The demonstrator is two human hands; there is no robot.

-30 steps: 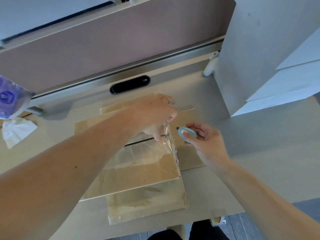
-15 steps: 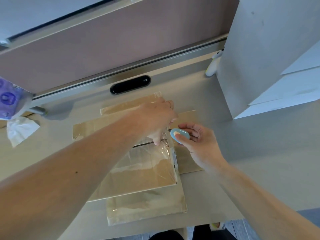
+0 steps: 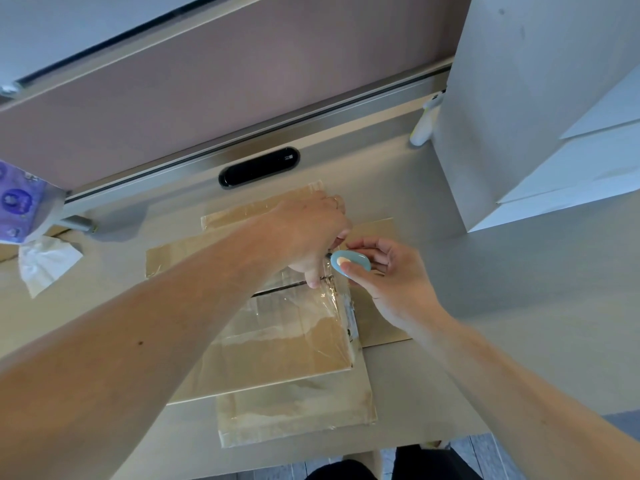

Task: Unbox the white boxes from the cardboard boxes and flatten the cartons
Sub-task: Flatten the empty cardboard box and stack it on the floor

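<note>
A flat brown cardboard carton wrapped in clear plastic film lies in the middle of the desk, on top of other flat cardboard pieces. My left hand presses down on the carton's far part and pinches the film near a dark slit. My right hand holds a small blue oval cutter between thumb and fingers, its tip at the film right beside my left fingers. Tall white boxes stand at the right.
A black oval cable slot sits in the desk behind the carton. A white tissue and a purple pack lie at the left. A white bottle stands by the white boxes. The desk's front edge is close below the cardboard.
My right hand has carried the blue cutter left and up until it meets my left fingers at the film. My left hand has stayed on the carton.
</note>
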